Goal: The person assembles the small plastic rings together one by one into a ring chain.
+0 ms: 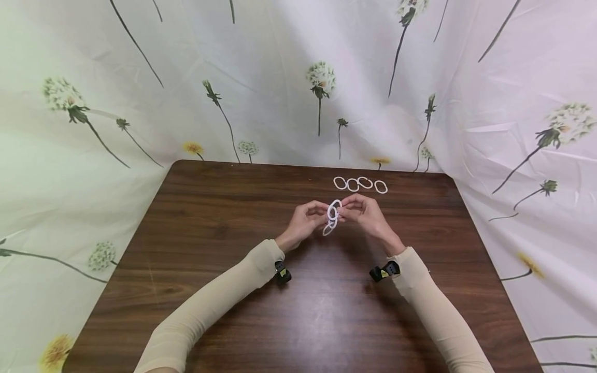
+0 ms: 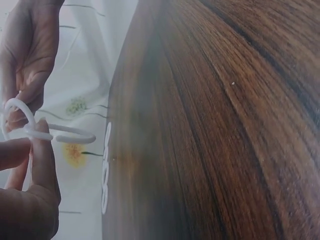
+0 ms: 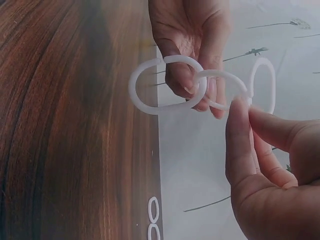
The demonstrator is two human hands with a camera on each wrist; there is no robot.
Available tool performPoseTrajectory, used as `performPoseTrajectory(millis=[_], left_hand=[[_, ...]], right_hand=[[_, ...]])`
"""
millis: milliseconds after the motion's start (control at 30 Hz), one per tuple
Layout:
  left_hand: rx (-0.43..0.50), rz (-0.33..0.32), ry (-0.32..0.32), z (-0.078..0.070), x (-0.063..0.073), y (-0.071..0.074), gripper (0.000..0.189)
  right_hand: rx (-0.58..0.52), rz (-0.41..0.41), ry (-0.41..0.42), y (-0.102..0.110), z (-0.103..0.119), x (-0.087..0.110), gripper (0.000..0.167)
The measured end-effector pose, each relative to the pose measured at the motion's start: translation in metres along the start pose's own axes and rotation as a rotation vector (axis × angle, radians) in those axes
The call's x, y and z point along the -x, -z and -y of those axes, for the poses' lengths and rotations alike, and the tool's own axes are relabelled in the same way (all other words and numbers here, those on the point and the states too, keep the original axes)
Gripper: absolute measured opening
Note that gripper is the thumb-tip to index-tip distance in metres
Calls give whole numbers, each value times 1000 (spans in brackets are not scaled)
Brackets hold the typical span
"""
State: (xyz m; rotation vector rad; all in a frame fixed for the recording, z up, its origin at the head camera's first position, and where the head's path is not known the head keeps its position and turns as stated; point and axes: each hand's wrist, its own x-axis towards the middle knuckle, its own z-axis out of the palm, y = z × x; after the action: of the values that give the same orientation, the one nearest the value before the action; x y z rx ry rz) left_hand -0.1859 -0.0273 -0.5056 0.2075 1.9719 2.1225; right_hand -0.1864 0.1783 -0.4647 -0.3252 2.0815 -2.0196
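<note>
Both hands meet above the table around a short chain of white oval split rings, which resemble shower curtain rings. My left hand (image 1: 303,224) pinches the chain from the left, fingertips at the middle ring (image 3: 227,76). From the other side my right hand (image 1: 370,216) pinches where the middle ring and an end ring (image 3: 273,82) meet. Another end ring (image 3: 132,91), linked through the middle one, hangs free beside the left fingers. Its small gap shows at the top in the right wrist view. Fingertips partly hide the joint under the right hand.
Several loose white rings (image 1: 381,187) lie in a row near the far edge of the brown wooden table (image 1: 224,233). A white curtain (image 1: 280,103) with dandelion prints hangs behind and along both sides. Each wrist wears a black strap (image 1: 282,272).
</note>
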Motion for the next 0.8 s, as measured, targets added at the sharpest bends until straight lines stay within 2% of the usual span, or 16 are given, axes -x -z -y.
performPoseTrajectory(millis=[167,300,433,533,633,800], left_hand=[[-6,1,1,2,0,-2,31],[-11,19,-27,0,-1,-6,36],[-37,33,-65,-4,-2,-7,36],[-49,12,-79,-4,-3,-4,31],[-74,-13,-86,-1,-4,1,26],[-81,-4,-112,0,-5,9,24]], right_hand=[[-4,-21,3,-1,-2,-1,30],[-37,-17,-25,0,-4,0,28],[-46,-46,10,3,-1,0,19],[-22,-65,58,6,2,-1,17],[8,-64,68,8,5,-2,20],[70,-92,77,12,8,-3,23]])
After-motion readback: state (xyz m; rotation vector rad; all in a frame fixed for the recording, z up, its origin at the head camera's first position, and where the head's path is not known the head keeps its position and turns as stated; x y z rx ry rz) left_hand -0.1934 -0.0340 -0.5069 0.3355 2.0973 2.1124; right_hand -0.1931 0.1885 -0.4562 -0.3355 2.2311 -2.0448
